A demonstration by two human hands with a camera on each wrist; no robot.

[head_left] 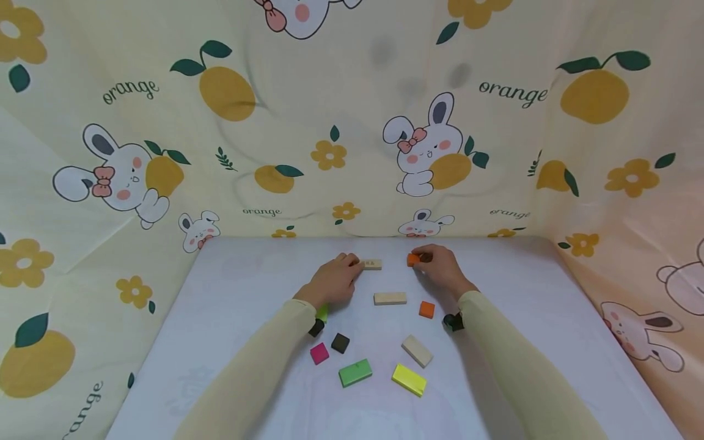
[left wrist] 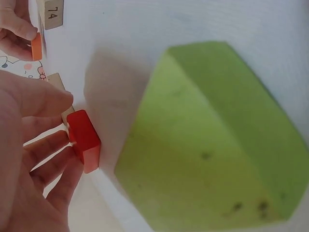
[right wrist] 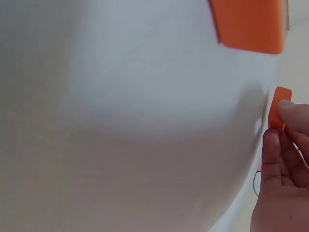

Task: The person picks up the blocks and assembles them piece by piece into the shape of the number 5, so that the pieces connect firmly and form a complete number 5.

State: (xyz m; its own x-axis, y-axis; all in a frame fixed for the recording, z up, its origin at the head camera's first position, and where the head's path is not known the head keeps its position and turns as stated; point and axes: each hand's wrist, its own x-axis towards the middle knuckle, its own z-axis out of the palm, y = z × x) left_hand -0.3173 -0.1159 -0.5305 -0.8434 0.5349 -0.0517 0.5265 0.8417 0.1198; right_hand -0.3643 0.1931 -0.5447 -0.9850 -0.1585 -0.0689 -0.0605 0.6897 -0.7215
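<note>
In the head view my left hand (head_left: 335, 280) is at the back of the table, its fingertips right at the end of a pale wooden block (head_left: 373, 264). The left wrist view shows that hand's thumb and fingers around a red block (left wrist: 83, 137), which the hand hides from the head camera. To the right, my right hand (head_left: 442, 266) pinches a small orange block (head_left: 412, 260) between thumb and fingers. That orange block (right wrist: 279, 108) stands upright in the right wrist view, close over the table surface.
Nearer lie a second orange block (head_left: 426, 310), wooden blocks (head_left: 390, 298) (head_left: 417, 351), a green block (head_left: 355, 373), a yellow block (head_left: 409, 380), a pink block (head_left: 319, 353) and a dark block (head_left: 340, 343). A lime-green block (left wrist: 212, 140) sits beneath my left wrist. Patterned cloth (head_left: 352, 122) surrounds the table.
</note>
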